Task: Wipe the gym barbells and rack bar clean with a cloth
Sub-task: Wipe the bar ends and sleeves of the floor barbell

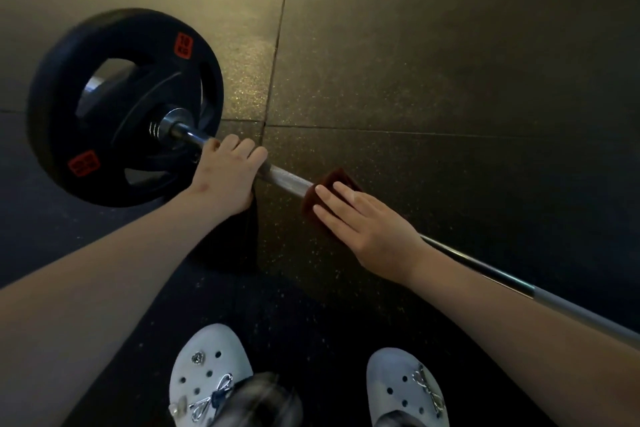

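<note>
A steel barbell runs from the upper left to the lower right across the dark gym floor. A black weight plate with red labels sits on its left end. My left hand grips the bar just beside the plate's collar, fingers curled over the top. A dark red cloth is draped over the bar to the right of that hand. My right hand presses on the cloth with straight fingers. The bar under the cloth and under both hands is hidden.
Speckled rubber floor tiles with seams spread all around. My two feet in pale clogs, the left one and the right one, stand just in front of the bar. A dark blurred object lies between them at the bottom edge.
</note>
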